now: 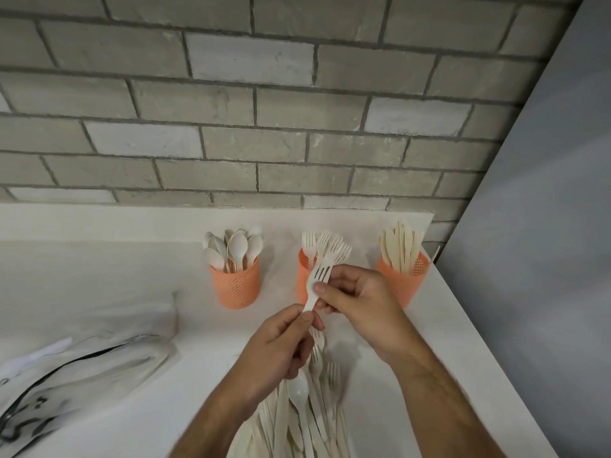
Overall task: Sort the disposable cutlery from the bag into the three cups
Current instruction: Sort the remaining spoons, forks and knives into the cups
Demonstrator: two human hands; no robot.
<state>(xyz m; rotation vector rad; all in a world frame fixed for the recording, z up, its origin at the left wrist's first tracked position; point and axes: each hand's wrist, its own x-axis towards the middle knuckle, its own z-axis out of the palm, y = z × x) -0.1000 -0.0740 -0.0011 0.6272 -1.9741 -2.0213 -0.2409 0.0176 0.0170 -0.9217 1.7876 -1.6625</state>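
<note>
Fork (318, 285) held between both hands just in front of the fork cup (305, 279), tines up, handle down. Right hand (360, 309) grip clamped on the neck just under the tines, thumb on front; left hand (281, 342) grip pinched on the handle end. Fork cup is the landmark: spoon cup (235, 285) to its left, knife cup (403, 282) to its right, all three along the back of the white counter (115, 276), each already well filled. Loose pile of cutlery (307, 411) lies nearer the person than the fork cup, under the forearms, mostly forks plus at least one spoon; pile blurred, count unclear. Bag (76, 365) lies flat, well to the left of the fork cup and nearer the person.

Handling guess: fork looks very light, thin, stiff but a bit flexy, tines snappable, surface smooth so could slip from a loose pinch. Best hold is the neck or mid handle, not the tines. Drop it handle first into the fork cup; crowded tines there may snag
</note>
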